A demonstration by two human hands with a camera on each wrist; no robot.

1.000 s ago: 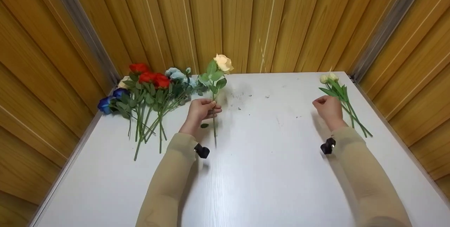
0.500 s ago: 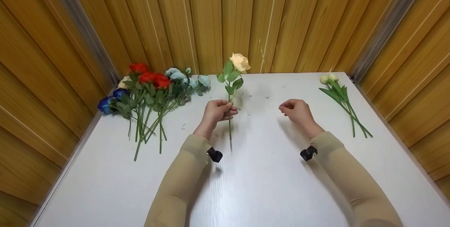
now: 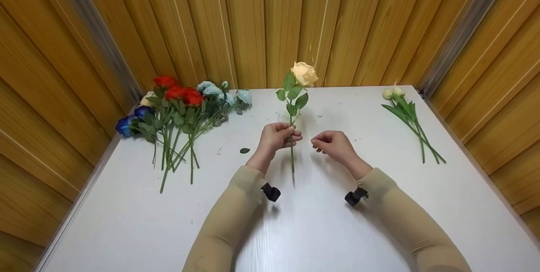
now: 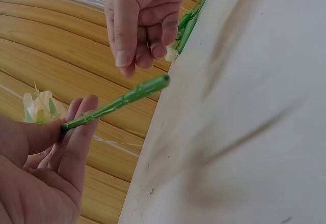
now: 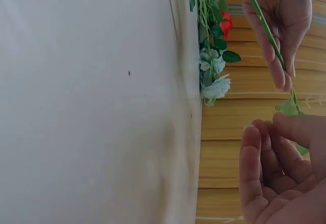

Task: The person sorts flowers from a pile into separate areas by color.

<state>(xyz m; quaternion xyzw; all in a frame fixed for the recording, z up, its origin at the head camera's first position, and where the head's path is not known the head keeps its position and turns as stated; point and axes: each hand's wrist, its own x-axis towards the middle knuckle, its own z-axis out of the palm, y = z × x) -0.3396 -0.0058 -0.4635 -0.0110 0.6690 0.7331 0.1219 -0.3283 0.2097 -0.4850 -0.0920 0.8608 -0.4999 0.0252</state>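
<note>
In the head view a cream rose stands upright over the middle of the table. My left hand pinches its green stem between thumb and forefinger, the other fingers extended behind. The stem's cut lower end points toward the camera in the left wrist view. To the right of the stem, a short gap away, is my right hand. Its fingers are loosely bent with the thumb near the fingertips, and nothing shows between them in the right wrist view.
Red roses, blue roses and pale blue flowers lie at the back left of the white table. White tulips lie on the right. A loose leaf rests left of my left hand. Wood-panelled walls enclose the table.
My left hand has carried the cream rose rightward to the table's middle. My right hand has moved left, away from the tulips, and now is close to the rose stem.
</note>
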